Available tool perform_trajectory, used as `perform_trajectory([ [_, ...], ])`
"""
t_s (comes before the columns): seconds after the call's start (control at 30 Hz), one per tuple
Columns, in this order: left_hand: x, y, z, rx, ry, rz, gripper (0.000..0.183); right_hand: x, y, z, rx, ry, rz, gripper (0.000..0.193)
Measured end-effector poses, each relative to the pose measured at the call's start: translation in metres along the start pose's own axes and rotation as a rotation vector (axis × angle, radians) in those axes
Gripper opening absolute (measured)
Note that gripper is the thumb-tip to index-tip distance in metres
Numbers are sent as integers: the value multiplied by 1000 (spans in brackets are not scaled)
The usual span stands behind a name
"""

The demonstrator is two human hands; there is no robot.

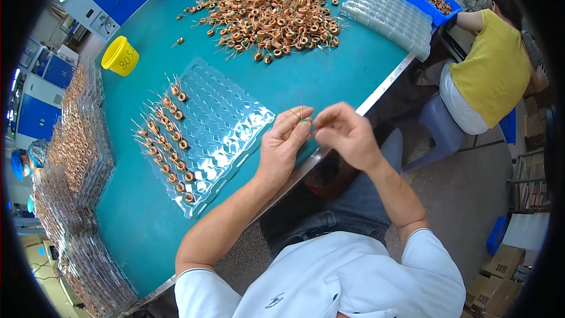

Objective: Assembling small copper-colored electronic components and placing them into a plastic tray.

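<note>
The person's left hand (281, 146) pinches a small coil (304, 121) between thumb and fingers. The right hand (351, 139) curls just beside it; whether it grips anything is unclear. Left of the left hand lies a part-filled clear tray (219, 105); beyond both hands, a coil pile (276, 15).

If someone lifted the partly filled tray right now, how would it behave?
The tray looks like thin, clear plastic, so it would probably flex. With coils only along its left side, it might tip that way.
</note>
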State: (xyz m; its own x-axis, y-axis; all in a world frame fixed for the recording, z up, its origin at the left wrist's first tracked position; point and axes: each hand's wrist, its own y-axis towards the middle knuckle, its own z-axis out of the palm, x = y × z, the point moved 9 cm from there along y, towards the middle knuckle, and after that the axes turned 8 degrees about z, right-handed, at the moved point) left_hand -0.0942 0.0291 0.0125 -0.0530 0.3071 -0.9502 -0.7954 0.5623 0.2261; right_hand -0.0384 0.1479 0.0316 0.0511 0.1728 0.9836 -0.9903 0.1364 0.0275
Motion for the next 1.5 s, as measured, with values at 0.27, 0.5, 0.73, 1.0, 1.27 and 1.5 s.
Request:
perform_trajectory([
  [0.27, 8, -2, -5, 17, -44, 72, 32, -13, 10, 5, 9, 69, 7, 22],
  [0.5, 10, -6, -15, -150, -132, -49, 26, -13, 6, -1, -14, -113, 19, 21],
  [0.73, 15, -7, -18, -159, -164, -85, 20, 0, 7, 0, 4, -480, -171, 16],
  [1.0, 13, -2, -13, -118, -158, -71, 22, 6, 11, 1, 41, -492, -163, 15],
  [1.27, 18, -1, -16, -123, -265, -106, 29, 20, 11, 8, -13, -675, -229, 17],
  [1.5, 8, -5, -35, -177, -211, -92, 31, 23, 24, 30, 73, -746, -224, 13],
])
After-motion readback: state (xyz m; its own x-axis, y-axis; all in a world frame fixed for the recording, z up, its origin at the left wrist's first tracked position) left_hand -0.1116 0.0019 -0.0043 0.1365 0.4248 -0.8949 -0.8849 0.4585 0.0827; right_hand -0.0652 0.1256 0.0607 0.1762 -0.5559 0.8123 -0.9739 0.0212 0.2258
